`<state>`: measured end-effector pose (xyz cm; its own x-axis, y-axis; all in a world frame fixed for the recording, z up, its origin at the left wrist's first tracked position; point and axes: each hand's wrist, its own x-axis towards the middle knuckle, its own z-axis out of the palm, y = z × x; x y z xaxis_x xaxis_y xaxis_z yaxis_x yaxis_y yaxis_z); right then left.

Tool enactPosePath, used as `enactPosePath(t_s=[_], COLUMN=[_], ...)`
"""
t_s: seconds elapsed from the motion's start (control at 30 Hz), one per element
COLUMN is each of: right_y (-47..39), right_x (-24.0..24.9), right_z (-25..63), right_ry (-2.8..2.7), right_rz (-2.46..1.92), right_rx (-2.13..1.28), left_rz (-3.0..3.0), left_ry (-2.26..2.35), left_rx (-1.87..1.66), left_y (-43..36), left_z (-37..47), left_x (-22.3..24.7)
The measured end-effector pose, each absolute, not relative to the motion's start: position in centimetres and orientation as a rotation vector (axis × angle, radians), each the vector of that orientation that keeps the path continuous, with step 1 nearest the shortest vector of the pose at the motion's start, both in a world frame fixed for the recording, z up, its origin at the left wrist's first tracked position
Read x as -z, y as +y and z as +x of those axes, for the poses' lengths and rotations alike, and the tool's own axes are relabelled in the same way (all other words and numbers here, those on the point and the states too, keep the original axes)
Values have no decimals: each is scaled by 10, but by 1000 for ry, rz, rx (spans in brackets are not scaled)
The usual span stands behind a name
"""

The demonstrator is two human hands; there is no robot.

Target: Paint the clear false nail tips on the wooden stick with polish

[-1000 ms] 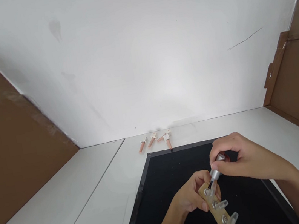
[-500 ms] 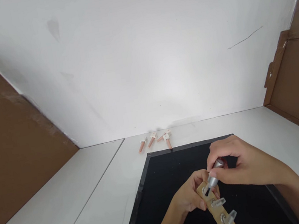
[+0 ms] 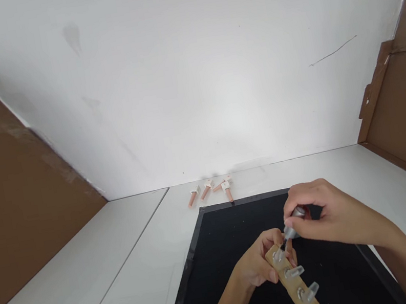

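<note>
A pale wooden strip (image 3: 293, 290) carries several clear nail-shaped tips (image 3: 311, 291) on round mounts. My left hand (image 3: 260, 262) grips its upper end between thumb and fingers. In my right hand (image 3: 320, 213) is a silver-capped brush (image 3: 291, 231), pinched between thumb and fingers. The brush's dark end points down and left, at the uppermost clear tip (image 3: 278, 255); whether it touches is too small to tell.
A black mat (image 3: 220, 253) with a grey border lies under both hands on the white table (image 3: 136, 267). Several pink sticks with white square heads (image 3: 205, 192) lie beyond its back edge. Brown cardboard panels (image 3: 16, 178) flank the white back wall.
My right hand has moved slightly up and to the right with the brush, showing more of its dark end. The strip has shifted slightly up and left.
</note>
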<state>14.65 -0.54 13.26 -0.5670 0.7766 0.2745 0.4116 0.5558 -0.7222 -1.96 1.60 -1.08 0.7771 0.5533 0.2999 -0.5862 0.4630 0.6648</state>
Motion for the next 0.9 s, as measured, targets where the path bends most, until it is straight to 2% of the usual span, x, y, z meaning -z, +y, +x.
enactPosePath(t_s=[0.27,0.47,0.9], right_y=[-6,-4,-3], right_x=[-132,-132,-132], right_z=[144,145,144], right_ry=[-2211,-2164,-2184], right_rz=[-821,-921,-856], right_rx=[-837,-798,-872], left_rz=[867,827,885], left_ry=[-31,-24,-21], left_rx=[-683,-702,-690], left_y=[18,17,18], left_z=[-19,-19,-19], left_x=[8,10,9])
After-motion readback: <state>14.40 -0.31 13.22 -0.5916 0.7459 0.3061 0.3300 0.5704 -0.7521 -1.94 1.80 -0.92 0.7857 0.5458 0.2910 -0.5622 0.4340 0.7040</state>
